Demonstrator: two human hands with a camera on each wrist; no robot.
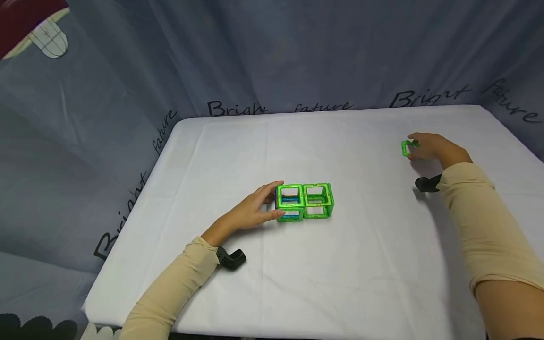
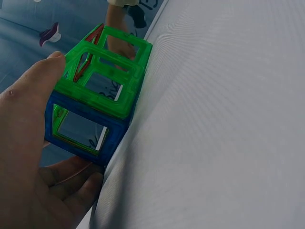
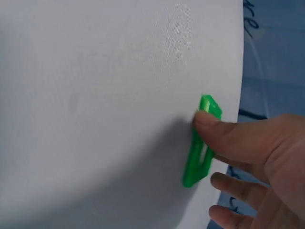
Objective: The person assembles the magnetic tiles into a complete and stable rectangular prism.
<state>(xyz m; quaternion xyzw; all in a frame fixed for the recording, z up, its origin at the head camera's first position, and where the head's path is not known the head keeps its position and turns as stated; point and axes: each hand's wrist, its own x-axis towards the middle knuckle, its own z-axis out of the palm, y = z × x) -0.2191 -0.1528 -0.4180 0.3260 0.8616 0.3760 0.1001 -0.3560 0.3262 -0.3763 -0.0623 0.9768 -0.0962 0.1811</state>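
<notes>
Two joined cubes of magnetic tiles stand near the middle of the table, mostly green frames. A blue square tile forms their left end, and a red tile edge shows behind the green in the left wrist view. My left hand grips that left end, thumb at the near side and index finger at the far side. Over at the far right, my right hand pinches a single green square magnetic tile between thumb and fingers, close over the cloth. That tile is apart from the cubes.
A white cloth covers the table. Grey fabric with handwritten-style lettering hangs along the back and left edges. A black wrist device sits at the left cuff, another at the right.
</notes>
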